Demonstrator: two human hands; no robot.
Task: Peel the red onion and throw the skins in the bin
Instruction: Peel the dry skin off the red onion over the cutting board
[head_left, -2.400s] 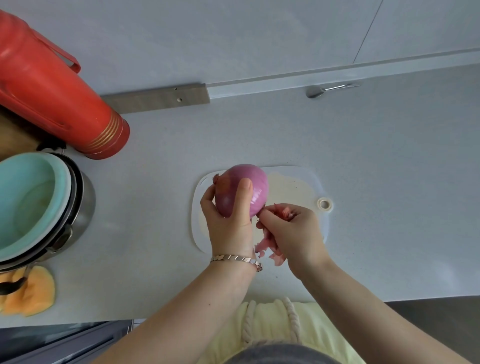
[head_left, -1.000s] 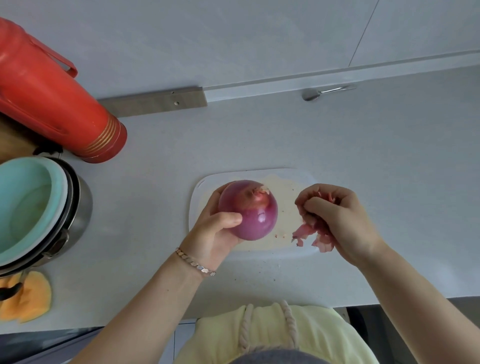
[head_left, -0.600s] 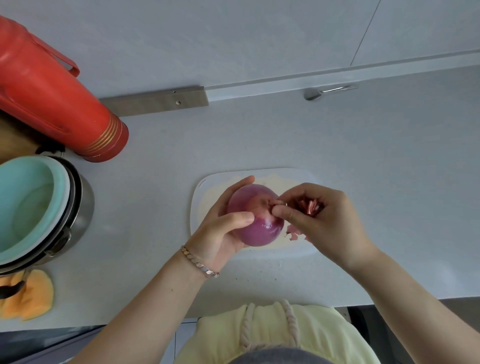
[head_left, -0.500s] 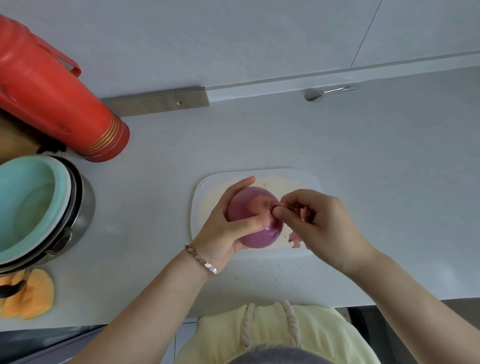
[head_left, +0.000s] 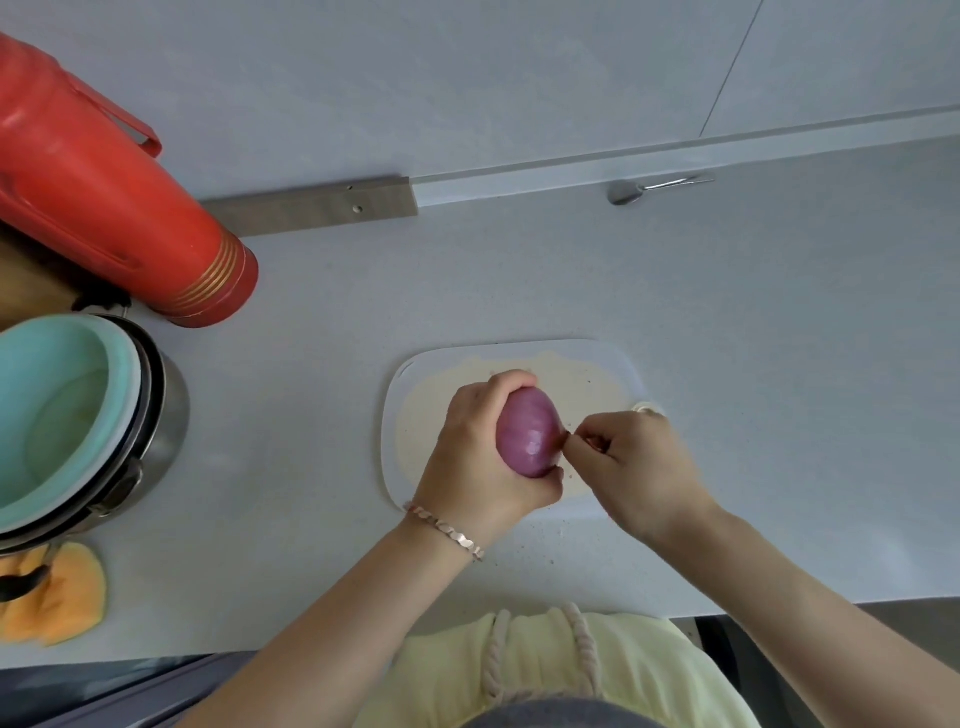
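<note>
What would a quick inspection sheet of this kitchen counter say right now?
Surface: pale countertop, small specks near the front edge.
Job's things: red onion over the white cutting board; no bin in view.
Clutter: red thermos, teal bowl stacked in a metal pot, orange cloth, spoon.
Grippers: left hand holds the onion; right hand pinches at its side.
Cables: nothing seen.
Surroundings: pale wall, person's yellow top.
</note>
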